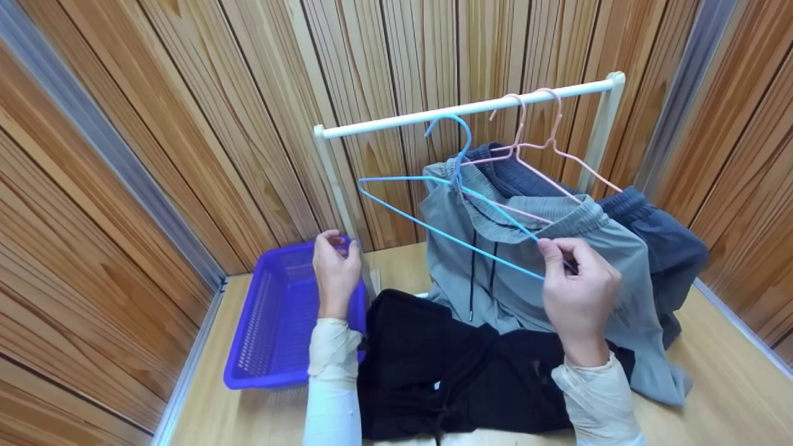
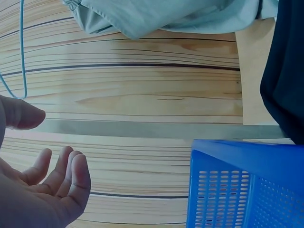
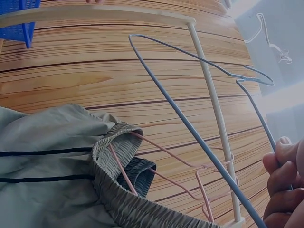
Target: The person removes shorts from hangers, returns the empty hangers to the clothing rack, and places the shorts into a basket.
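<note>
My right hand pinches the lower corner of a blue wire hanger in front of the white rail; in the right wrist view its fingertips close on the same blue wire hanger. Grey-green shorts hang on a pink hanger, with darker blue shorts behind on a second pink hanger. Black trousers lie on the table below. My left hand hovers with loosely curled fingers over the blue basket, holding nothing; the left hand is bare in its wrist view.
Wood-panelled walls enclose the wooden table on three sides. The rail's white posts stand at the back. The blue basket sits in the left corner beside the black trousers.
</note>
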Motion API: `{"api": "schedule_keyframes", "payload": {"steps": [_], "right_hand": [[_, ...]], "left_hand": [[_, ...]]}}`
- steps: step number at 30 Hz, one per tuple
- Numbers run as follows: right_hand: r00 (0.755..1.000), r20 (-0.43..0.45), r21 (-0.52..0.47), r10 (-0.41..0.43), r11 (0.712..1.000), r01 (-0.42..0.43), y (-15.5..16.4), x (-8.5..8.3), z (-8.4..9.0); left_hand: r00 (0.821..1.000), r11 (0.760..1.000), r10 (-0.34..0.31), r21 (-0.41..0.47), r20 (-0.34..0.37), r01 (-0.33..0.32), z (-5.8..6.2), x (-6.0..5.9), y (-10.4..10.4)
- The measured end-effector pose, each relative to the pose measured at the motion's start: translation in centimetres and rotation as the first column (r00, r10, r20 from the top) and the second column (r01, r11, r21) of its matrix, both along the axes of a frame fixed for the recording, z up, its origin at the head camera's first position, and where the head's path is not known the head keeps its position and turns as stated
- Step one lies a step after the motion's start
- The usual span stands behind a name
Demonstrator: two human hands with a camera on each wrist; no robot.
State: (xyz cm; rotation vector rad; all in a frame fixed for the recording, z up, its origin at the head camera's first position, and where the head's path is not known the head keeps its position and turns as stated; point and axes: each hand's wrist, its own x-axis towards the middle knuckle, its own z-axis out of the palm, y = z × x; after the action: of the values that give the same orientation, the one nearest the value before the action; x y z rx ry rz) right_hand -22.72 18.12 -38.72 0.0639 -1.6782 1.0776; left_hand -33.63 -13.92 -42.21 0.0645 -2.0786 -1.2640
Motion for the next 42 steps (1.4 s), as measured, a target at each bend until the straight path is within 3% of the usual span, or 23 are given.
{"api": "schedule_keyframes", "payload": {"steps": [10, 17, 24, 42], "right_hand": [[0.998, -0.027, 0.052, 0.065, 0.997, -0.063, -2.3, -1.9, 1.3], [0.995, 0.014, 0.127, 0.097, 0.987, -0.098, -4.3, -3.0, 1.6], [0.995, 0.033, 0.158, 0.089, 0.983, -0.093, -6.1, -4.0, 1.3], [0.989, 0.072, 0.177, 0.126, 0.975, -0.137, -8.4, -6.2, 0.9]], "left_hand": [[0.998, 0.999, -0.034, -0.033, 0.055, 0.036, 0.1, -2.0, 0.0], [1.000, 0.998, -0.020, -0.058, 0.016, 0.020, -1.0, -3.3, 0.0], [0.999, 0.999, -0.034, 0.009, 0.039, 0.033, -2.1, -3.7, 0.9], [0.987, 0.991, -0.114, 0.086, 0.110, 0.105, -1.5, -4.5, 2.2]]}}
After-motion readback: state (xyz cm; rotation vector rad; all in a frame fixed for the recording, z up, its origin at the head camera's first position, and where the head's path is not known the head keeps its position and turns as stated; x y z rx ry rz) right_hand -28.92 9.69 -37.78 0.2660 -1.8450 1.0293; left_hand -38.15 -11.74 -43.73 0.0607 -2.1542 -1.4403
